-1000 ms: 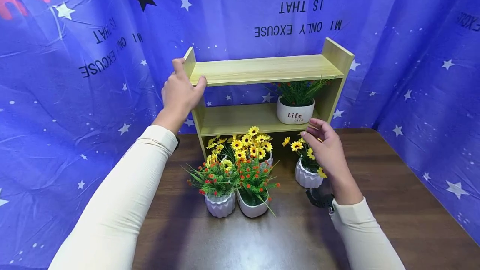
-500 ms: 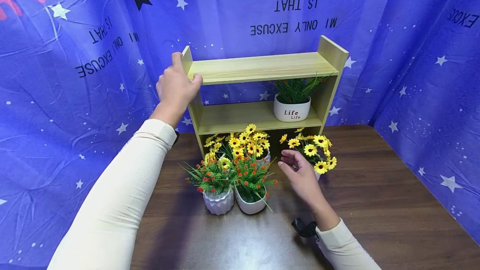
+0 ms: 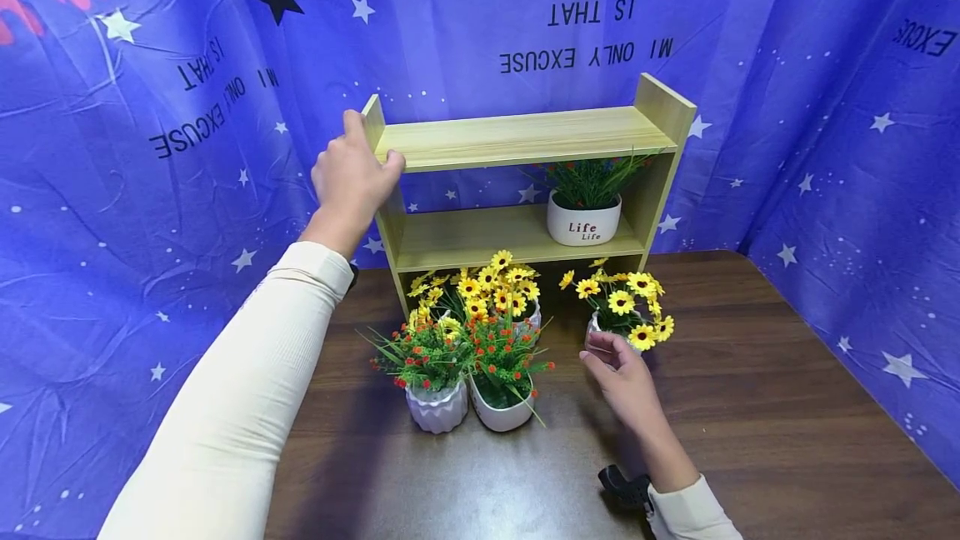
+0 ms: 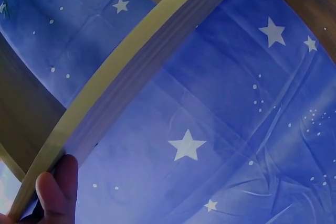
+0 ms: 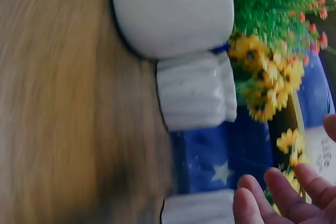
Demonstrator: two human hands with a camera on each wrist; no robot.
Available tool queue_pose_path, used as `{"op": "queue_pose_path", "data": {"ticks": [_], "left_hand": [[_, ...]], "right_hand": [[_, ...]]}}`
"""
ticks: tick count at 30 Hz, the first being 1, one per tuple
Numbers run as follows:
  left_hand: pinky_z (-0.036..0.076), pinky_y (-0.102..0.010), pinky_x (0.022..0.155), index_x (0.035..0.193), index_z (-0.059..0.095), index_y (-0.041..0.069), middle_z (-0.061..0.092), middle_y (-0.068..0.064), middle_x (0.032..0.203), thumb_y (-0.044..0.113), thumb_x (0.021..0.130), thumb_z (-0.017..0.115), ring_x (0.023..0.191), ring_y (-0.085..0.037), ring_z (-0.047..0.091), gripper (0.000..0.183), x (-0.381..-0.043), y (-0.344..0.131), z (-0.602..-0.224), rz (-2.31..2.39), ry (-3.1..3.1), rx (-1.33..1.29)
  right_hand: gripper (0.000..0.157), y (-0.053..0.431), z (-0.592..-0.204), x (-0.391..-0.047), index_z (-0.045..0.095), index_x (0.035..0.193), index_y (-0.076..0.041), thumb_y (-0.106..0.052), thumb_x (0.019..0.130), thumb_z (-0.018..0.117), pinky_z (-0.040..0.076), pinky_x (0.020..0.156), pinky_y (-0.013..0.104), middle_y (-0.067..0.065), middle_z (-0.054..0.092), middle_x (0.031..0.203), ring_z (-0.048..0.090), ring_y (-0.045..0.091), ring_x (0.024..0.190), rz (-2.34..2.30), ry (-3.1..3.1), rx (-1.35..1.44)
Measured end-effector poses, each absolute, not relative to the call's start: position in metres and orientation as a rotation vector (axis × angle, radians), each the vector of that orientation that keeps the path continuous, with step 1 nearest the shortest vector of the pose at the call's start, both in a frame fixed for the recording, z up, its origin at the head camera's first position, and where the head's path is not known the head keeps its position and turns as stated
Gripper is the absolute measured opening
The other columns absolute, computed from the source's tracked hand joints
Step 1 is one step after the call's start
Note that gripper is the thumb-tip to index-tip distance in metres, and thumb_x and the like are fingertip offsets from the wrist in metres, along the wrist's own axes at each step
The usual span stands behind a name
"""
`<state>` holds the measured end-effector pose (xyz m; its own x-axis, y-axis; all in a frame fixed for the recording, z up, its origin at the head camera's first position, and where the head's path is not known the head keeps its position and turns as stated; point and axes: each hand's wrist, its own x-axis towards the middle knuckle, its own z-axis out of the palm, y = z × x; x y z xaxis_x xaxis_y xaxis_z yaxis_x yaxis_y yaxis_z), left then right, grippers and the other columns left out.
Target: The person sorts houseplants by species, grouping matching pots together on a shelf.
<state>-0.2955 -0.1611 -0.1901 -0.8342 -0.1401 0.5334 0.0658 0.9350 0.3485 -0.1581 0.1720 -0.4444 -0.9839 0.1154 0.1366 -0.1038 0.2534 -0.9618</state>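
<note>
My left hand [image 3: 352,177] grips the left upright of a light wooden shelf [image 3: 517,136], thumb at the top board's front corner. In the left wrist view its fingertips [image 4: 64,182] press the outer face of that panel. My right hand [image 3: 622,382] has relaxed, slightly bent fingers and holds nothing. It is just in front of a potted plant with yellow daisy-like flowers [image 3: 621,301], overlapping its white fluted pot [image 3: 595,327]. In the right wrist view the right fingers [image 5: 278,187] spread beside that pot [image 5: 197,208].
A white "Life" planter [image 3: 585,219] with grass stands on the middle shelf. Left of centre, two red-flowered plants, one in a fluted pot [image 3: 437,408] and one in a smooth pot [image 3: 502,417], stand before more yellow flowers [image 3: 480,290]. A starry blue curtain [image 3: 465,40] hangs behind the brown table [image 3: 750,373].
My right hand came down and left from over the right yellow-flowered plant, then shifted slightly right and nearer me, in front of its pot. The left hand keeps its grip on the shelf.
</note>
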Motion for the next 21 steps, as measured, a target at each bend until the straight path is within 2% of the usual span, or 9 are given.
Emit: {"op": "queue_pose_path", "data": {"ticks": [5,11,15,21], "left_hand": [[0.048,-0.057,0.068,0.13,0.036,0.005,0.063,-0.026,0.09,0.041,0.086,0.055,0.081,-0.048,0.063,0.06,-0.296,-0.16,-0.187,-0.416,-2.551,0.049],[0.047,-0.057,0.067,0.132,0.032,0.003,0.062,-0.026,0.089,0.039,0.088,0.052,0.079,-0.048,0.063,0.06,-0.296,-0.161,-0.188,-0.414,-2.569,0.04],[0.047,-0.056,0.066,0.13,0.031,0.003,0.063,-0.028,0.089,0.044,0.092,0.047,0.08,-0.049,0.064,0.058,-0.298,-0.161,-0.191,-0.389,-2.575,0.048],[0.048,-0.056,0.068,0.132,0.03,0.005,0.063,-0.029,0.091,0.052,0.094,0.046,0.082,-0.048,0.064,0.062,-0.3,-0.16,-0.192,-0.391,-2.581,0.065]], "right_hand": [[0.039,0.192,-0.452,-0.155,0.053,0.131,0.006,-0.012,0.097,0.063,0.048,0.079,0.019,0.026,0.058,0.128,0.059,0.033,0.114,1.79,-2.422,-0.097],[0.04,0.208,-0.458,-0.15,0.054,0.13,0.007,-0.012,0.097,0.063,0.049,0.074,0.022,0.028,0.06,0.124,0.06,0.023,0.105,1.752,-2.453,-0.198],[0.042,0.213,-0.459,-0.148,0.052,0.13,0.008,-0.015,0.097,0.064,0.048,0.074,0.021,0.028,0.058,0.126,0.058,0.028,0.11,1.739,-2.468,-0.282],[0.049,0.216,-0.461,-0.148,0.047,0.132,0.009,-0.021,0.096,0.065,0.047,0.071,0.023,0.028,0.055,0.128,0.056,0.031,0.107,1.731,-2.464,-0.392]]}}
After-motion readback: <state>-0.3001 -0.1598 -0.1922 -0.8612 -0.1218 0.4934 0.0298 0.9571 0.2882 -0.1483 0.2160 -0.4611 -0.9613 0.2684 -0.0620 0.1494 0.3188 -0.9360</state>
